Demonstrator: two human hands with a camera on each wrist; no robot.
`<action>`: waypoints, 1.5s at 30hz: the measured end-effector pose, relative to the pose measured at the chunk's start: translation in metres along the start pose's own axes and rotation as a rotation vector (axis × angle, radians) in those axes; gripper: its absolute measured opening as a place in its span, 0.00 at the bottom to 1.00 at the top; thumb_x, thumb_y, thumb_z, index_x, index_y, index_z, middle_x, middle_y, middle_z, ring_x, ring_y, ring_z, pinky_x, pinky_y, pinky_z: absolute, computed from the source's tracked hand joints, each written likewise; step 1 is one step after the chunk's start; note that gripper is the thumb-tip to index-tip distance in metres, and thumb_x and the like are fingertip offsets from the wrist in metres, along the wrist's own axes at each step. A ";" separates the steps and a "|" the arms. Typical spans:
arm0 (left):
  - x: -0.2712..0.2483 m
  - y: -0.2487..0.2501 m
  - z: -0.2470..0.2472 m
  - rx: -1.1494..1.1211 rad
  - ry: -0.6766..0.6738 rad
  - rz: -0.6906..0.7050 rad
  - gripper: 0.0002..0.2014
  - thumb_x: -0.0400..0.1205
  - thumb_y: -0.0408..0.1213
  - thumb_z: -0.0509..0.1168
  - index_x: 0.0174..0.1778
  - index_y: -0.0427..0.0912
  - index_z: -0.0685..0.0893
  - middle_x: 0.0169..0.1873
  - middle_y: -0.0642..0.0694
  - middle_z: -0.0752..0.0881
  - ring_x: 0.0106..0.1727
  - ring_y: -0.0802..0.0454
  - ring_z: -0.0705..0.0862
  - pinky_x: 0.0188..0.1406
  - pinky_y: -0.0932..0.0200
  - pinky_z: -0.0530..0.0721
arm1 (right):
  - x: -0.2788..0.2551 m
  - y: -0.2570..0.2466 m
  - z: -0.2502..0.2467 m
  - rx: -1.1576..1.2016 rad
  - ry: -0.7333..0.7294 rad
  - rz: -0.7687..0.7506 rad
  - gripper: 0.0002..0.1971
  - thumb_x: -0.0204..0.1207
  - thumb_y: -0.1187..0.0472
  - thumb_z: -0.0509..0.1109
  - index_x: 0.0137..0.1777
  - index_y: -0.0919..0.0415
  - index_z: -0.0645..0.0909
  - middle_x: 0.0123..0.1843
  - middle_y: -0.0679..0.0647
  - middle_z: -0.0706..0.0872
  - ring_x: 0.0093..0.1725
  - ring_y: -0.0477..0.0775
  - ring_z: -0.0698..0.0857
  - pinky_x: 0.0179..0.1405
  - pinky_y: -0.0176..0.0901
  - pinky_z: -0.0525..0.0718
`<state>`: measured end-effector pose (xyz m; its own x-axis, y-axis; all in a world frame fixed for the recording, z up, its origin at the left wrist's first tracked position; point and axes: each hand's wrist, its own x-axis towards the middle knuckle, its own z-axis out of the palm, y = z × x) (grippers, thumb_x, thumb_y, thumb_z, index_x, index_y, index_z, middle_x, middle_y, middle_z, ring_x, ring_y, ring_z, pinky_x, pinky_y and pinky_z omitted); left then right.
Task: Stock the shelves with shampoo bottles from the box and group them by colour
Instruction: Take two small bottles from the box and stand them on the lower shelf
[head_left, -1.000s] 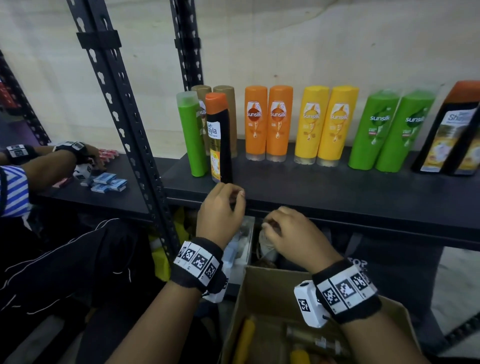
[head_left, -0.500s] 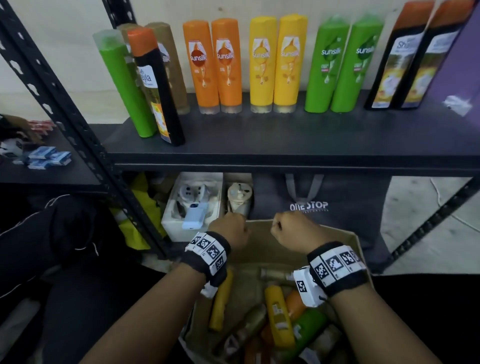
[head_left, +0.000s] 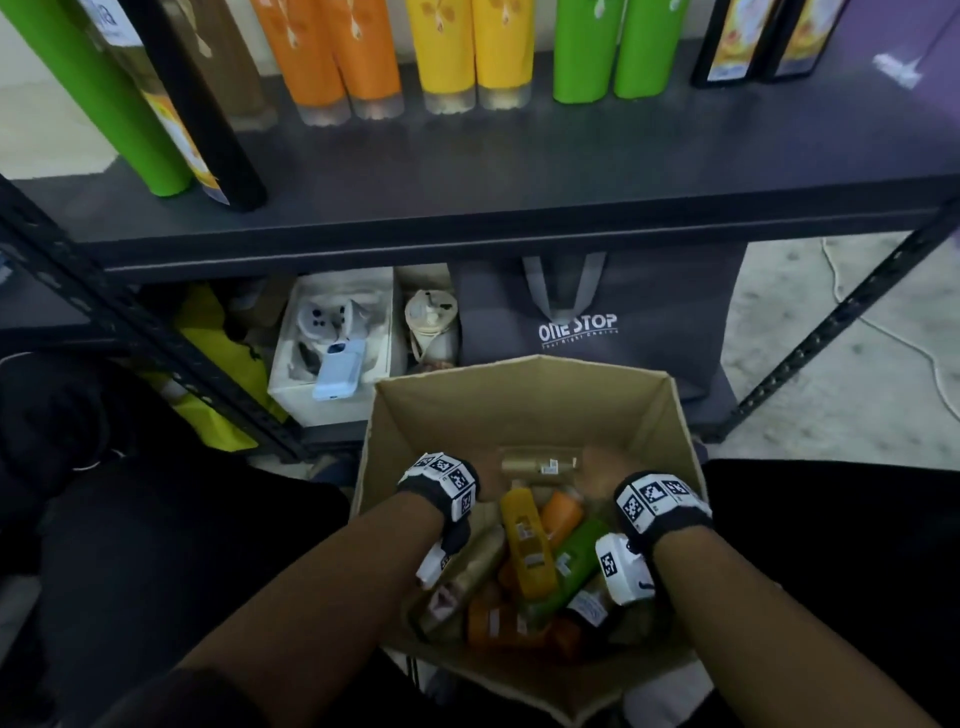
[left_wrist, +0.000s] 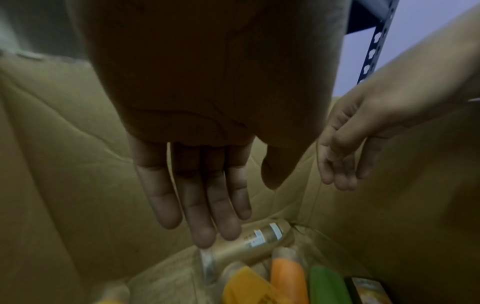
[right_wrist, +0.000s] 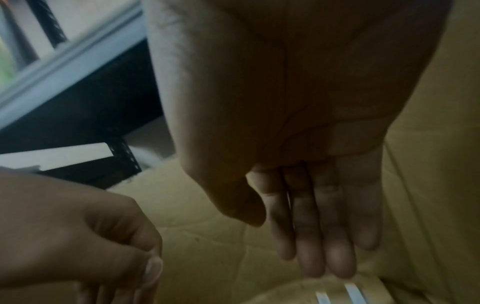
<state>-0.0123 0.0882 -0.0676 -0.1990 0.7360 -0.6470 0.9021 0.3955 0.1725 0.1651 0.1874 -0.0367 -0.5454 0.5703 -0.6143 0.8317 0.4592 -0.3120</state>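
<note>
Left hand (left_wrist: 197, 164): fingers straight, empty, tips just above gold bottle (left_wrist: 249, 244) in box (head_left: 524, 395), likely the next pick. Right hand (right_wrist: 311, 185): fingers extended, empty, nearby. Yellow bottle (head_left: 527, 545) beyond, awaiting shelf (head_left: 519, 171).

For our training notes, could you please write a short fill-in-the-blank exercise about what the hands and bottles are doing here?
1. Both hands reach down into the cardboard ____.
2. The left hand has its fingers straight and holds ____.
3. The gold bottle lies on its ____ at the far end of the box.
4. On the shelf, the two yellow bottles stand between the orange pair and the ____ pair.

Missing words: box; nothing; side; green
</note>
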 end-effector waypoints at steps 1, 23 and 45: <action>0.004 0.002 0.006 -0.006 -0.014 0.006 0.21 0.88 0.52 0.63 0.68 0.39 0.82 0.65 0.36 0.85 0.63 0.36 0.85 0.59 0.48 0.83 | 0.004 0.006 0.008 0.020 -0.004 0.013 0.13 0.86 0.56 0.66 0.60 0.63 0.86 0.63 0.61 0.88 0.60 0.61 0.86 0.66 0.53 0.84; 0.068 0.076 0.121 -0.269 -0.208 0.285 0.12 0.86 0.28 0.62 0.61 0.27 0.85 0.52 0.30 0.86 0.55 0.31 0.86 0.49 0.42 0.85 | 0.039 0.061 0.104 0.171 -0.260 0.310 0.20 0.93 0.56 0.57 0.80 0.63 0.75 0.80 0.63 0.78 0.76 0.65 0.79 0.73 0.52 0.76; 0.086 0.070 0.165 -0.133 -0.133 0.175 0.29 0.87 0.38 0.68 0.77 0.28 0.64 0.68 0.30 0.80 0.65 0.34 0.84 0.47 0.49 0.77 | 0.046 0.104 0.169 0.043 -0.391 0.365 0.33 0.91 0.45 0.58 0.92 0.56 0.54 0.92 0.57 0.55 0.90 0.63 0.57 0.87 0.54 0.59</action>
<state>0.0971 0.0887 -0.2339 0.0160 0.7247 -0.6889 0.8585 0.3432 0.3810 0.2442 0.1462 -0.2194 -0.1476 0.3872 -0.9101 0.9679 0.2457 -0.0525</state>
